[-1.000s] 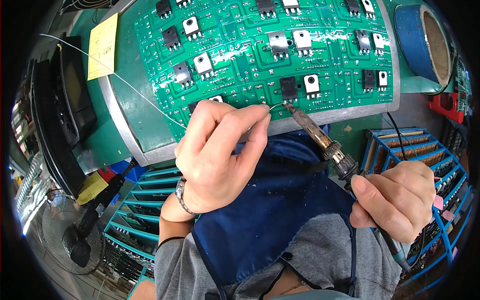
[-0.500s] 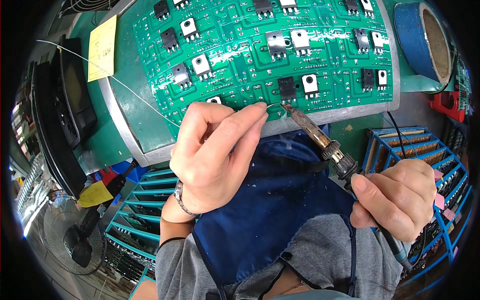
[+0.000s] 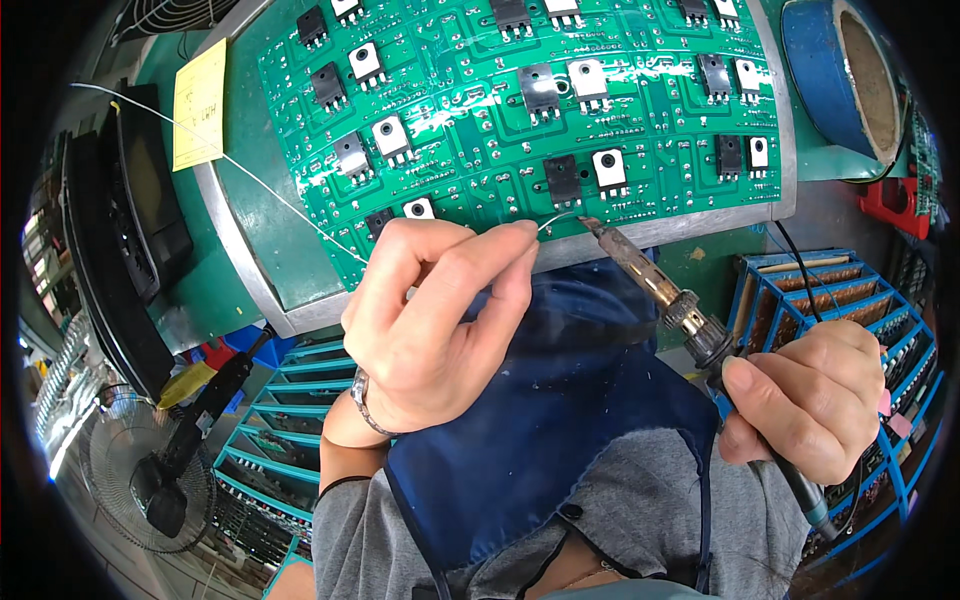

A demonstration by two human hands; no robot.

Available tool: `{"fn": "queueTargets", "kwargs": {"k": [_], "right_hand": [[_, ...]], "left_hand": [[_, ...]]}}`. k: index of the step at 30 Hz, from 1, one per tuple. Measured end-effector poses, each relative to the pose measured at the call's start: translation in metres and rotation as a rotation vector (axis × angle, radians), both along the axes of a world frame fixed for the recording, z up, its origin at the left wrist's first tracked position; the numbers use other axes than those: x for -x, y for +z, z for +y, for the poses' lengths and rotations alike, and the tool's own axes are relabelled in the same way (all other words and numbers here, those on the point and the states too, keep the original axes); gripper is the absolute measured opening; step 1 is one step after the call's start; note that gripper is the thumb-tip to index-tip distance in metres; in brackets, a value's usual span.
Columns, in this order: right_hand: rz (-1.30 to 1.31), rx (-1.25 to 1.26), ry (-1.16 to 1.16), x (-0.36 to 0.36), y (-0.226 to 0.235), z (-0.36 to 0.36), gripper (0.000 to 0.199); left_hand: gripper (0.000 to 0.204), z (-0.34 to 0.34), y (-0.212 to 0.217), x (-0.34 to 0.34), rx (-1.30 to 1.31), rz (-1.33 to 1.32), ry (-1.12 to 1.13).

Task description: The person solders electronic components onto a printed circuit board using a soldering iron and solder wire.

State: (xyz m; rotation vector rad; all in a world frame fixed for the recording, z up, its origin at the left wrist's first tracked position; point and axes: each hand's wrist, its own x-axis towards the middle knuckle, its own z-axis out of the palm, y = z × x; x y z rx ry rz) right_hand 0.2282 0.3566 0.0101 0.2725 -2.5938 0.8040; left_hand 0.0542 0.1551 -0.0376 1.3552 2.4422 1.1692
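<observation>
My left hand (image 3: 435, 315) pinches a thin solder wire (image 3: 556, 218) between thumb and fingertips. The wire's short end sticks out toward the near edge of a green circuit board (image 3: 450, 180), and its long tail runs off to the upper left. My right hand (image 3: 805, 400) is wrapped round the handle of a soldering iron (image 3: 655, 280). The iron's dark tip lies just right of the wire end, below a black transistor (image 3: 562, 182). A pale transistor (image 3: 608, 172) stands beside that one. More black and pale transistors sit in pairs across the board.
A metal-edged frame (image 3: 660, 228) surrounds the board. At the upper right stands a blue roll (image 3: 835, 85). A yellow note (image 3: 200, 105) lies at the left. Below the bench are teal racks (image 3: 290, 420), a fan (image 3: 150, 470) and blue racks (image 3: 830, 290) holding boards.
The soldering iron and my right hand have moved slightly right and down, so the tip has drawn away from the transistor's leads. The board has shifted a little left in view.
</observation>
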Motion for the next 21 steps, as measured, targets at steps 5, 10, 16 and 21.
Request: {"fn": "queueTargets", "kwargs": {"k": [5, 10, 16, 21], "right_hand": [[0.018, 0.005, 0.003, -0.0002, -0.0012, 0.0015, 0.022], [0.010, 0.008, 0.056, 0.0028, -0.0034, 0.0045, 0.032], [0.011, 0.005, 0.035, 0.0025, -0.0033, 0.0019, 0.031], [0.002, -0.021, 0.001, 0.0006, -0.0031, -0.0022, 0.030]], "left_hand": [[0.028, 0.0043, -0.0011, -0.0030, -0.014, 0.019, -0.006], [0.028, 0.0055, -0.0027, -0.0043, -0.014, 0.055, -0.006], [0.029, 0.0076, -0.0028, -0.0048, -0.002, 0.085, -0.018], [0.029, 0.0085, -0.0018, -0.0036, 0.012, 0.094, -0.051]]}}
